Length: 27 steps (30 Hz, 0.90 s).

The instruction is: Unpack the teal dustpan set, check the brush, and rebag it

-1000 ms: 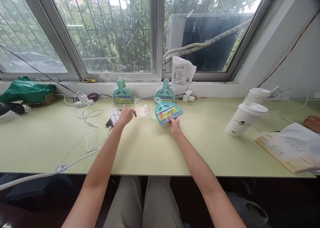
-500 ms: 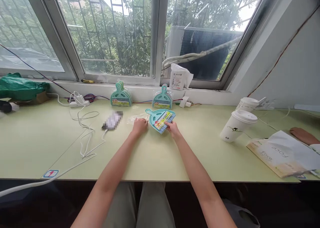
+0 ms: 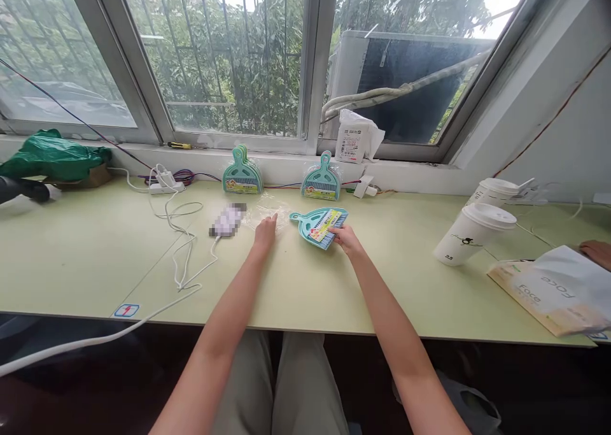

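Note:
My right hand (image 3: 347,239) grips a turquoise dustpan and brush set (image 3: 310,223) by its wide end, with thumb and fingers on the bristle side. The set has a yellow printed label, and its handle points left, low over the table. My left hand (image 3: 266,231) is closed at the near edge of a crumpled clear plastic bag (image 3: 267,204), which lies left of the dustpan handle; the fingertips are partly hidden. Beyond it, a stack of similar dustpan sets (image 3: 242,174) leans on the wall, and another wrapped dustpan set (image 3: 321,179) stands to the right.
A blurred-out phone (image 3: 228,220) with a white cable lies on the left, near a power strip (image 3: 166,185). White lidded cups (image 3: 472,231) and a paper packet (image 3: 548,288) occupy the right side. Another person's hand (image 3: 596,253) shows at the right edge.
The view has shifted, moving most things right and slightly up. My left hand has moved away from the dustpan handle, leaving a wider gap; more of the plastic bag shows.

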### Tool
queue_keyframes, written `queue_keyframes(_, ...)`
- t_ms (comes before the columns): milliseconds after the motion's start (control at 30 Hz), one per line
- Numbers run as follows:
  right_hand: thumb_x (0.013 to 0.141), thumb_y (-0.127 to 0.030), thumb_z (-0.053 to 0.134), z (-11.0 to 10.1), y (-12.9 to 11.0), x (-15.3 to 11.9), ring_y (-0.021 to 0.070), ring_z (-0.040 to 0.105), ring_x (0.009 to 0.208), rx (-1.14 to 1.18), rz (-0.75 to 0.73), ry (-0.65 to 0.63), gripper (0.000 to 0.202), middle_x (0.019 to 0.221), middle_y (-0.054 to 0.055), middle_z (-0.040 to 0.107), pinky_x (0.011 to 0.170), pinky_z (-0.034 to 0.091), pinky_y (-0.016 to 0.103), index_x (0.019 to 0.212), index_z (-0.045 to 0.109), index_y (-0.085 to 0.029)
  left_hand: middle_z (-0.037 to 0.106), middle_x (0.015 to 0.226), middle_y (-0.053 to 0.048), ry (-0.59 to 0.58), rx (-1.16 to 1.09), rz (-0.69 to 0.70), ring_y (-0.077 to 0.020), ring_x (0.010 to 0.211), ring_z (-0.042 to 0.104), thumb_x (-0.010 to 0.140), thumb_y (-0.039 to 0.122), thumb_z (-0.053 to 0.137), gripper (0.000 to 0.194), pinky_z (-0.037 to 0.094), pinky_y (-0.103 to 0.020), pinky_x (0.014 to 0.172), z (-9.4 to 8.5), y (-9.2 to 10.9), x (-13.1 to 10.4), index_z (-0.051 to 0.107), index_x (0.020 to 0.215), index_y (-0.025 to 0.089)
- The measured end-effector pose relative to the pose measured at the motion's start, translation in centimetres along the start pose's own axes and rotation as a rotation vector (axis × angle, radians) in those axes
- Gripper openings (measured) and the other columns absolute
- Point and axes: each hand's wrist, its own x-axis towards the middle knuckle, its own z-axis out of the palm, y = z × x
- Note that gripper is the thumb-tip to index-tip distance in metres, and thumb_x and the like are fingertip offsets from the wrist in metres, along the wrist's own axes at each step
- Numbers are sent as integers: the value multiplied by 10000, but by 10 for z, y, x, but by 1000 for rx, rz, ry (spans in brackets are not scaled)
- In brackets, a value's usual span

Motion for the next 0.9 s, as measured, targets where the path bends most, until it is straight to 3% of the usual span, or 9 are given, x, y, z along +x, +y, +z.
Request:
queue_keyframes(167,692,-11,648,8,8,4,184,701,766,2,-11,181,173,806,50,727,673,608,299,818,632,-129,584,1139,-160,69,6,22,-238,1032,591,811,-54,315,694,491,-333,843,-2,6,-2,328,1459,193)
queue_keyframes(433,707,-33,680,25,4,-12,199,705,797,-51,22,-107,163,910,92,734,746,615,346,845,667,-120,565,1222,-156,169,-160,148,-273,1106,562,838,-30,273,665,491,-381,884,1,13,-4,337,1456,206)
queue_keyframes(700,723,-69,685,33,17,-12,206,700,878,23,-35,15,168,973,75,723,796,607,359,864,640,-150,558,1300,-93,155,-312,368,-233,1178,534,905,76,303,523,474,-351,927,-3,30,-11,433,1382,245)
queue_keyframes(833,712,-88,709,36,21,-13,209,700,861,89,-60,-3,164,970,77,717,780,611,363,849,642,-150,582,1273,-68,233,-476,413,-206,1264,474,955,202,315,414,308,-429,1111,-13,46,-21,479,1330,268)
queue_keyframes(900,712,-114,722,37,21,-14,205,695,885,137,-93,-25,177,995,71,711,794,607,353,862,641,-157,476,1406,-79,372,-589,285,-221,1389,319,950,293,392,411,188,-470,1162,-20,52,-24,435,1357,264)
